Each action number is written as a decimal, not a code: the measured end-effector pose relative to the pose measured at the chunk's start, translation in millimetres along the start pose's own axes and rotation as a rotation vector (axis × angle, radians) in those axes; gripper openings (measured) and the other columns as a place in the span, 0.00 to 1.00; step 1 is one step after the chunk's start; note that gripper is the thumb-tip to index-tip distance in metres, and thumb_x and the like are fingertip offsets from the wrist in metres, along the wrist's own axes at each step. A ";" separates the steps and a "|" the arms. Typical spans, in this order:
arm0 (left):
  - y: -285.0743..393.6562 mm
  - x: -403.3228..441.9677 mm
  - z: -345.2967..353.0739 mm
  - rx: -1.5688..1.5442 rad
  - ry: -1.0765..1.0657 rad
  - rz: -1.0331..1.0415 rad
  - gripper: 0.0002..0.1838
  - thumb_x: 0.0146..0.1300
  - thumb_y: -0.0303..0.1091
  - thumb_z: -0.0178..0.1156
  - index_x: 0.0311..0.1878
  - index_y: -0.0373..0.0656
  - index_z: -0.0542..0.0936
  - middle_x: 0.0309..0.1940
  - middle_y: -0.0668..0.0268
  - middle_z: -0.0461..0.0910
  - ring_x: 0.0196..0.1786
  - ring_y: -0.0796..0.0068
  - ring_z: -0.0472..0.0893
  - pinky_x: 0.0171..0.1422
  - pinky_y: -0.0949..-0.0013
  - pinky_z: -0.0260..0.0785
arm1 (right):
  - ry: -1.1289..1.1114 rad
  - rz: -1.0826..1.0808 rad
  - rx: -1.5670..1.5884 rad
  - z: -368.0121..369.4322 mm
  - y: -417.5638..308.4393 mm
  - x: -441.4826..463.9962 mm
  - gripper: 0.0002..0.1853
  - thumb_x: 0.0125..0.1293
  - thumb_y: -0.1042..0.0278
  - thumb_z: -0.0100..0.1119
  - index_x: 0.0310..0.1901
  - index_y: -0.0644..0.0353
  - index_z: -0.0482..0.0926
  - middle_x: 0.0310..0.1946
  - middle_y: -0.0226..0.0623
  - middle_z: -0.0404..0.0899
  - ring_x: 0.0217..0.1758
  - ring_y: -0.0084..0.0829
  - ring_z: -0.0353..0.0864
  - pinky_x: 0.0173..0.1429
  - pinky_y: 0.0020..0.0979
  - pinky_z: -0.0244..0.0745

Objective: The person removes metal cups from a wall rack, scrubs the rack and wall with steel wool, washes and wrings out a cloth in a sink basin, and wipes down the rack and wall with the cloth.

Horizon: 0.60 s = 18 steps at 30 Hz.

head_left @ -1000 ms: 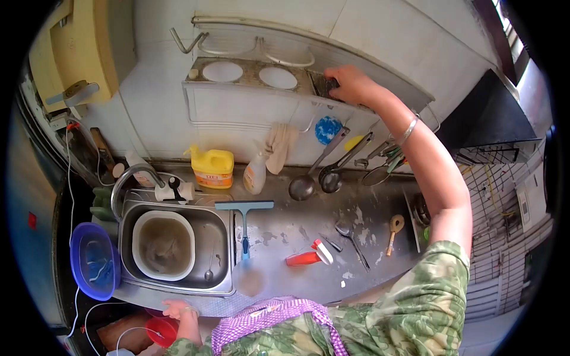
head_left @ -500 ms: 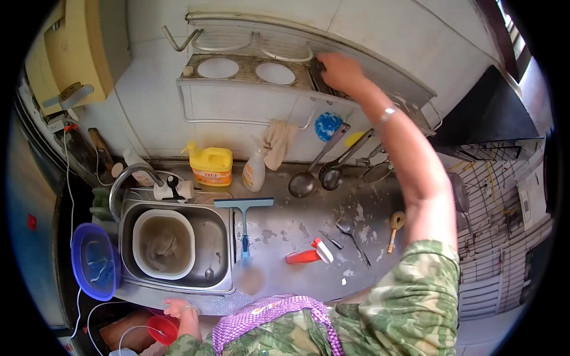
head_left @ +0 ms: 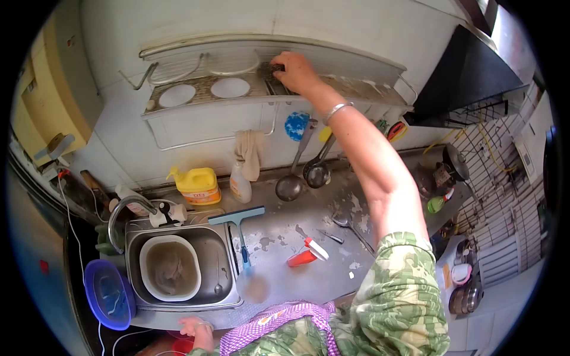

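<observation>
My right hand (head_left: 295,72) reaches up to the metal wall shelf (head_left: 350,90), its fingers closed round a dark scouring pad (head_left: 274,72) that rests against the shelf's surface, right of two round holes. Below the shelf hang a blue scrubber (head_left: 297,126), ladles (head_left: 290,186) and a beige cloth (head_left: 249,155). My left hand (head_left: 196,326) is low at the counter's front edge, below the sink, with its fingers apart and nothing seen in it.
The sink (head_left: 221,261) holds a white basin (head_left: 171,268) of murky water. Around it are a blue-purple basin (head_left: 109,294), yellow jug (head_left: 198,186), spray bottle (head_left: 240,183), squeegee (head_left: 238,222) and red spray head (head_left: 307,254). A black range hood (head_left: 466,77) juts out at the right.
The view has turned, so the shelf appears further left. My right hand, with the dark pad, has shifted left along the shelf toward the holes. My left hand stays low by the counter edge.
</observation>
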<state>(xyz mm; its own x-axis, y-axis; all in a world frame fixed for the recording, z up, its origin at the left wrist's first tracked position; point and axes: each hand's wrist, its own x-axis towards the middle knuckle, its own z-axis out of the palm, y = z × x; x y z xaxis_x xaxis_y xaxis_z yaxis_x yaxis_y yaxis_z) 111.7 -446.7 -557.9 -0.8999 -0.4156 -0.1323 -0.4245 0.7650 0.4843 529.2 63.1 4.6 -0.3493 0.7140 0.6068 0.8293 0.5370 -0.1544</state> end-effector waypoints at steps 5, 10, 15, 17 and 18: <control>0.5 7.9 6.4 0.067 0.033 -0.019 0.29 0.67 0.63 0.44 0.43 0.42 0.70 0.35 0.49 0.82 0.37 0.45 0.83 0.42 0.46 0.76 | 0.008 0.109 -0.350 -68.8 74.9 -39.7 0.18 0.57 0.66 0.66 0.50 0.58 0.81 0.49 0.44 0.81 0.51 0.48 0.80 0.56 0.41 0.74; 0.9 13.1 13.0 0.070 0.079 -0.040 0.29 0.67 0.63 0.46 0.42 0.42 0.71 0.35 0.48 0.82 0.36 0.44 0.83 0.40 0.46 0.76 | -0.177 0.430 -0.292 -115.9 128.5 -88.7 0.18 0.55 0.68 0.68 0.49 0.58 0.82 0.47 0.45 0.83 0.50 0.45 0.81 0.55 0.38 0.75; 21.8 -5.9 -11.3 0.114 0.036 -0.025 0.28 0.67 0.63 0.47 0.42 0.43 0.72 0.31 0.49 0.83 0.35 0.45 0.84 0.37 0.46 0.77 | -0.080 0.112 0.045 -87.7 78.0 -88.0 0.18 0.55 0.71 0.67 0.49 0.58 0.82 0.44 0.46 0.83 0.48 0.41 0.82 0.53 0.36 0.75; 36.6 -18.8 -24.9 0.128 0.016 -0.001 0.28 0.66 0.63 0.48 0.42 0.43 0.73 0.31 0.49 0.83 0.35 0.45 0.84 0.36 0.46 0.77 | 0.004 0.153 0.068 -92.6 110.2 -99.4 0.18 0.55 0.73 0.65 0.49 0.59 0.81 0.44 0.47 0.83 0.48 0.42 0.82 0.52 0.36 0.75; 38.4 -21.3 -31.6 0.151 0.001 0.006 0.28 0.66 0.63 0.48 0.43 0.43 0.73 0.31 0.49 0.83 0.35 0.46 0.84 0.36 0.45 0.77 | -0.061 0.236 -0.123 -104.8 146.2 -105.5 0.19 0.54 0.76 0.63 0.51 0.59 0.80 0.45 0.47 0.82 0.49 0.42 0.81 0.54 0.35 0.74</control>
<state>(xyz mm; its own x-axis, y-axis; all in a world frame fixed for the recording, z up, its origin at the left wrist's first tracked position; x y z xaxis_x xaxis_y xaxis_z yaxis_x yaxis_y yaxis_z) 117.8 -424.0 -509.2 -0.9024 -0.4111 -0.1293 -0.4295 0.8328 0.3492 733.0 19.1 -0.3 -0.1623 0.8408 0.5164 0.9364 0.2962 -0.1880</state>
